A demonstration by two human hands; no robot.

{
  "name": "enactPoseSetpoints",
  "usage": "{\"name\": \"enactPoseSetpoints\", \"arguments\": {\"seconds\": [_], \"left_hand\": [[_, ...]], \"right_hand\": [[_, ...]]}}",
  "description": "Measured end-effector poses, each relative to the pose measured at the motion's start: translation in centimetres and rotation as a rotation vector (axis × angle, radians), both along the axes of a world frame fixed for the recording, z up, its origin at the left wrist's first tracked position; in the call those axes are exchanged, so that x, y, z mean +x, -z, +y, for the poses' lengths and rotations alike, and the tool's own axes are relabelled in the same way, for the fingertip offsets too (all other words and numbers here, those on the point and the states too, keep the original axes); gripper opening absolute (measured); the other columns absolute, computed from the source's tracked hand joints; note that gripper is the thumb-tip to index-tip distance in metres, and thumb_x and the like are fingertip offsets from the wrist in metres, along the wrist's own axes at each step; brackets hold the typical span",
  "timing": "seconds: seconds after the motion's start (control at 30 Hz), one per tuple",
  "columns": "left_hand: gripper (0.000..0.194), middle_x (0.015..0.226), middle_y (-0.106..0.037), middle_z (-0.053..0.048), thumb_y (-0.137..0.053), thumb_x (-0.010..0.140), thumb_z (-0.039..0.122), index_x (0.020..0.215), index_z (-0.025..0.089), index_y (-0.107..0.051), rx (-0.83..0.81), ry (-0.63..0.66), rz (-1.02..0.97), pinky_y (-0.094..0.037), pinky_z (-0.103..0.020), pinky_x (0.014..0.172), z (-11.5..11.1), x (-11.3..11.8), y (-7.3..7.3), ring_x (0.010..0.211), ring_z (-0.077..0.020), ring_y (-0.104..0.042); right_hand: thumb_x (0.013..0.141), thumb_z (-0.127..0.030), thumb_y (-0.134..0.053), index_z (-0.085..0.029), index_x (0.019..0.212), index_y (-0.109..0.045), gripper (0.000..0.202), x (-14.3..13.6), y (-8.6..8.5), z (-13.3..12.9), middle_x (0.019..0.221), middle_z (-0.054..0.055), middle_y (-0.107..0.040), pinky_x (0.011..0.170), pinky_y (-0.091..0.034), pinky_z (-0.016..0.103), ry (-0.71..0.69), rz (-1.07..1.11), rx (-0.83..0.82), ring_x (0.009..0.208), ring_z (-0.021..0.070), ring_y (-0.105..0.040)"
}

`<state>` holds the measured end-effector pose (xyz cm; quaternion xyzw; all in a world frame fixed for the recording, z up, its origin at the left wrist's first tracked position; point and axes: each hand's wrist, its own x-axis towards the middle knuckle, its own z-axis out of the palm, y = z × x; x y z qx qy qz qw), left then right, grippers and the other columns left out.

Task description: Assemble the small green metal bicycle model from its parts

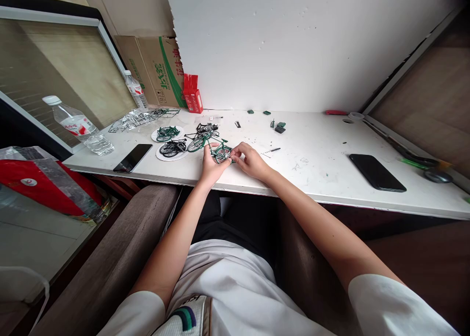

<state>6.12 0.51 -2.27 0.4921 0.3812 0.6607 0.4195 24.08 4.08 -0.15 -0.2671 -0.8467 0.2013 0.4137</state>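
A small green model bicycle (207, 143) is held just above the white desk near its front edge. My left hand (212, 165) grips the bicycle from below and beside its rear wheel (223, 154). The fingers of my right hand (249, 160) are pinched together at the right side of that wheel. To the left, green model parts (168, 133) lie on one white plate and black model bicycle parts (172, 148) on another. More black parts (207, 129) sit behind the held bicycle.
Two phones (132, 158) (377, 172) lie on the desk (316, 155), one on each side. Bottles (85, 129), a cardboard box (156, 71) and a red box (193, 95) stand left. Small green pieces (280, 127) and a thin tool (272, 150) lie right of the hands.
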Motion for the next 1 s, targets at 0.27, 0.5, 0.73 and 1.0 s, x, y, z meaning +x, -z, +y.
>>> {"name": "enactPoseSetpoints", "arguments": {"seconds": [0.27,0.5,0.73,1.0], "left_hand": [[0.072,0.097,-0.072,-0.001,-0.088,0.066,0.022,0.125,0.024,-0.046,-0.016,0.007,0.039,-0.06,-0.035,0.088,-0.05,-0.06,-0.05,0.088,-0.0183,-0.075],[0.072,0.098,-0.072,-0.002,-0.088,0.067,0.021,0.126,0.025,-0.046,-0.026,0.017,0.043,-0.06,-0.035,0.089,-0.11,-0.19,-0.04,0.09,-0.0185,-0.075],[0.065,0.097,-0.072,-0.002,-0.083,0.069,0.02,0.123,0.025,-0.047,-0.014,0.031,0.003,-0.06,-0.035,0.086,0.03,-0.08,-0.24,0.089,-0.0191,-0.074],[0.062,0.097,-0.07,-0.002,-0.085,0.073,0.028,0.123,0.026,-0.047,-0.018,0.041,0.003,-0.06,-0.037,0.086,0.14,-0.19,-0.06,0.085,-0.0188,-0.073]], "right_hand": [[0.103,-0.026,-0.052,-0.023,0.098,-0.059,0.009,-0.03,0.82,0.63,0.1,0.009,-0.061,0.086,-0.05,0.04,-0.029,0.01,-0.032,0.092,0.0245,-0.058],[0.1,-0.019,-0.051,-0.023,0.099,-0.061,0.011,0.04,0.8,0.58,0.101,0.009,-0.058,0.085,-0.05,0.04,-0.056,0.006,-0.011,0.093,0.0246,-0.057],[0.099,-0.019,-0.053,-0.023,0.099,-0.061,0.009,-0.01,0.57,0.35,0.101,0.008,-0.057,0.082,-0.051,0.039,-0.037,0.011,-0.035,0.091,0.0247,-0.057],[0.098,-0.016,-0.051,-0.023,0.097,-0.06,0.012,-0.04,0.5,0.3,0.102,0.009,-0.055,0.082,-0.051,0.039,-0.003,0.036,-0.059,0.093,0.025,-0.055]]}}
